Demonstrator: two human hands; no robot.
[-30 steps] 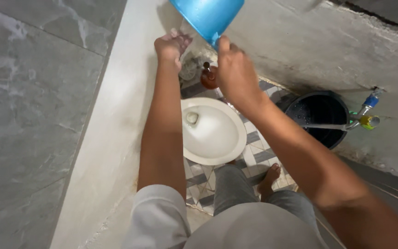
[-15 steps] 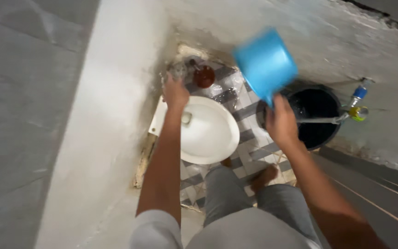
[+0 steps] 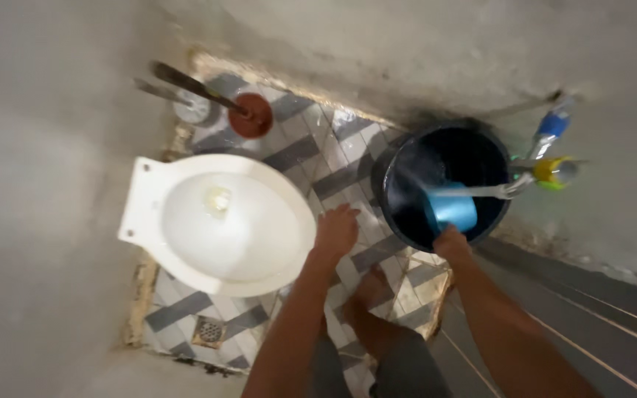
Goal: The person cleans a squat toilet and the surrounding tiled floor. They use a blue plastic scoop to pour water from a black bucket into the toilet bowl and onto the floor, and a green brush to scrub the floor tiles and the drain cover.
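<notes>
Down low, a bare foot (image 3: 369,289) stands on the grey and white tiled floor (image 3: 289,156), and a small metal drain (image 3: 209,332) sits in the near corner. A bit further out, the left hand (image 3: 335,231) hangs over the floor just beside the white toilet bowl (image 3: 219,222); its fingers are loosely curled and it holds nothing. The right hand (image 3: 452,243) grips the handle of the blue scoop (image 3: 451,208), and the scoop is dipped down inside the black bucket (image 3: 440,184). A thin stream of water runs from the tap (image 3: 543,171) on the wall into that bucket. It looks like the scoop is getting filled, so the water is not yet lifted out or poured. The picture is too blurry to tell how much water is in it. Furthest away, a red plunger (image 3: 248,116) and a toilet brush (image 3: 186,103) lean in the far corner.
</notes>
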